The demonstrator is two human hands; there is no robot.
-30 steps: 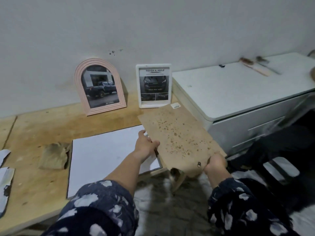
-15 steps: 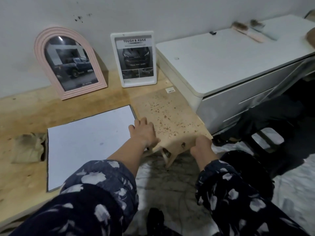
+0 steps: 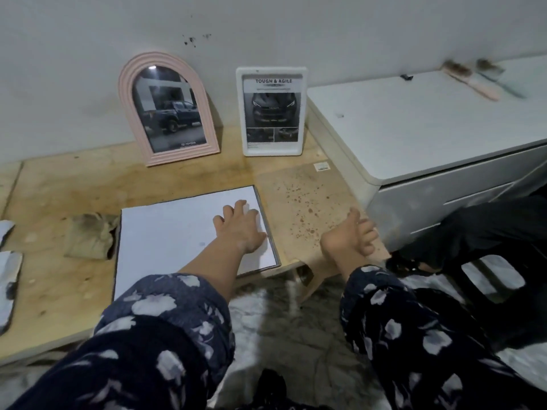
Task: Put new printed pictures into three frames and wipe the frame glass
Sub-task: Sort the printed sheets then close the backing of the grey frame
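Note:
A large frame lies face down on the wooden table [image 3: 59, 187], with a white sheet [image 3: 165, 241] lying in it. My left hand [image 3: 239, 229] presses flat on the sheet's right side, fingers spread. Right of it lies a spotted brown backing board [image 3: 299, 202], flat on the table. My right hand [image 3: 352, 238] rests on the board's near right edge, fingers curled around it. A pink arched frame [image 3: 125, 96] and a white rectangular frame [image 3: 272, 150] lean on the wall, each holding a car picture.
A crumpled brownish cloth [image 3: 88, 235] lies left of the large frame. Paper scraps [image 3: 9, 276] sit at the table's left edge. A white cabinet [image 3: 414, 122] stands to the right with a brush [image 3: 470, 81] on top. Dark furniture [image 3: 488, 232] is below it.
The backing board, held up tilted in both hands, has come down flat on the table beside the large frame. My left hand let go of it and moved onto the white sheet.

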